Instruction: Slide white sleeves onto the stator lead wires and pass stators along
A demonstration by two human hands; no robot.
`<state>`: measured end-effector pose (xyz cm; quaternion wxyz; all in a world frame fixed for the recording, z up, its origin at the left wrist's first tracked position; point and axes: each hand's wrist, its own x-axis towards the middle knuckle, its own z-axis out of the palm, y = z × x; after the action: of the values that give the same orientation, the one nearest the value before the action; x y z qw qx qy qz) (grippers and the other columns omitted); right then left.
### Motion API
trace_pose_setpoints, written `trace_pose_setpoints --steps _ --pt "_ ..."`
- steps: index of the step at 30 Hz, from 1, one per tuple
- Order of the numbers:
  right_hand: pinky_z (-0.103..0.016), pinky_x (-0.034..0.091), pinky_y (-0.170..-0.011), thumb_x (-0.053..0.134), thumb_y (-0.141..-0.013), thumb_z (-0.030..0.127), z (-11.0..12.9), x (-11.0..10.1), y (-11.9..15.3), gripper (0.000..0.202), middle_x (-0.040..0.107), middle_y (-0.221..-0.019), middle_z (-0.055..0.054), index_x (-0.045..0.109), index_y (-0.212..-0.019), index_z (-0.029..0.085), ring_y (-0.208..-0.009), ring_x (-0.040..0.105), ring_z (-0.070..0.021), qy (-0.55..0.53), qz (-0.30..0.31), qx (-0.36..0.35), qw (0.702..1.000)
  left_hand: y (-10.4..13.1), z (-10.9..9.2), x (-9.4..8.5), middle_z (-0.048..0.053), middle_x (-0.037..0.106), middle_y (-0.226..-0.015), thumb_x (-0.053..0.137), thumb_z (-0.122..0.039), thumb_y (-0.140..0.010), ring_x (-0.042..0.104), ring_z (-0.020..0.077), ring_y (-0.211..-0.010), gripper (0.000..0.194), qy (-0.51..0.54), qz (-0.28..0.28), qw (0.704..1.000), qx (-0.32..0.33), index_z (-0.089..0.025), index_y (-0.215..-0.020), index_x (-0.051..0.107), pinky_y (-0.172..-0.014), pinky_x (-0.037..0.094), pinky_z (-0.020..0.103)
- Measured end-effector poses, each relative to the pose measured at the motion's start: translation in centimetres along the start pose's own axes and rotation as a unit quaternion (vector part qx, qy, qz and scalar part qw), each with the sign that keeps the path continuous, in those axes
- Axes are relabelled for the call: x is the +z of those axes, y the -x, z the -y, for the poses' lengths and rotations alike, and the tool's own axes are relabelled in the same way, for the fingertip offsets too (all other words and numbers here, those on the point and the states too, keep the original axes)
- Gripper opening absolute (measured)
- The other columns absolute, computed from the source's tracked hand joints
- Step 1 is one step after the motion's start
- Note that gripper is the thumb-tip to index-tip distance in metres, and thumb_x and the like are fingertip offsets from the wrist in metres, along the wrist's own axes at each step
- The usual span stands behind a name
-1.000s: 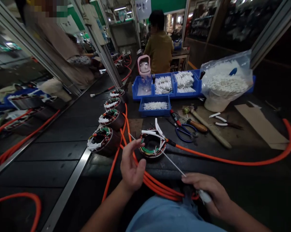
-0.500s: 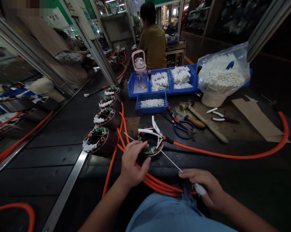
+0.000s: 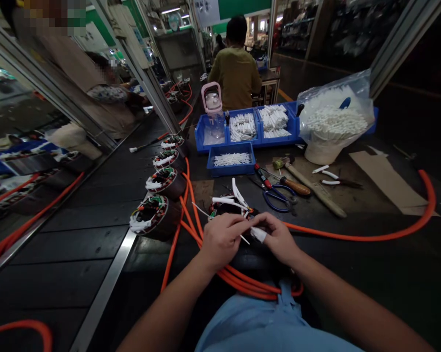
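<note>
A stator [image 3: 216,209] with colored wires and loose white sleeves [image 3: 239,193] sits on the bench in front of me, largely covered by my hands. My left hand [image 3: 222,239] is closed at its near edge, index finger stretched toward the right. Below those fingers pokes a short length of thin white cord [image 3: 244,239]. My right hand [image 3: 281,239] is pinched against the left fingertips, a white wrap [image 3: 258,234] around its thumb. The cord between the fingertips is mostly hidden. Another cord end [image 3: 200,209] sticks out on the stator's left.
Several wired stators [image 3: 154,215] stand in a row at left, with orange cables [image 3: 191,195] beside them. Behind are blue bins [image 3: 225,168] of white pieces and a bagged tub [image 3: 323,149]. Pliers [image 3: 279,198] and a mallet [image 3: 315,190] lie at right. A co-worker [image 3: 237,71] sits beyond.
My right hand has come up and left from the pulled-out cord to the stator, meeting my left hand. The left hand has shifted right and down, and its fingers have closed.
</note>
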<state>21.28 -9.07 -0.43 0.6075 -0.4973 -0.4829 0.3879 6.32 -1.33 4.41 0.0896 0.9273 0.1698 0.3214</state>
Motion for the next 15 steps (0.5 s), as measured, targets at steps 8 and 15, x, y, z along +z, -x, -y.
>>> trace_pose_setpoints --steps 8,15 --pt "-0.029 0.051 -0.074 0.068 -0.071 0.028 -0.2 0.2 0.1 0.02 0.062 -0.082 0.0 0.051 -0.08 0.021 -0.076 0.061 -0.0132 -0.111 0.003 0.034 0.993 -1.2 0.4 -1.2 0.003 0.067 -0.085 0.044 -0.011 -0.084 0.058 0.0145 -0.075 0.025 -0.09 0.007 0.995 0.044 -0.018 -0.09 0.066 -0.064 0.043 0.026" --pt "-0.026 0.048 -0.069 0.067 -0.069 0.029 -0.4 0.2 0.3 0.021 0.057 -0.075 0.001 0.049 -0.077 0.021 -0.073 0.057 -0.0134 -0.062 -0.021 0.015 0.998 -1.0 -0.8 -0.7 0.005 0.066 -0.093 0.044 -0.014 -0.085 0.059 0.0141 -0.079 0.027 0.002 0.069 0.994 0.09 -0.018 -0.107 0.061 -0.068 0.047 0.027"
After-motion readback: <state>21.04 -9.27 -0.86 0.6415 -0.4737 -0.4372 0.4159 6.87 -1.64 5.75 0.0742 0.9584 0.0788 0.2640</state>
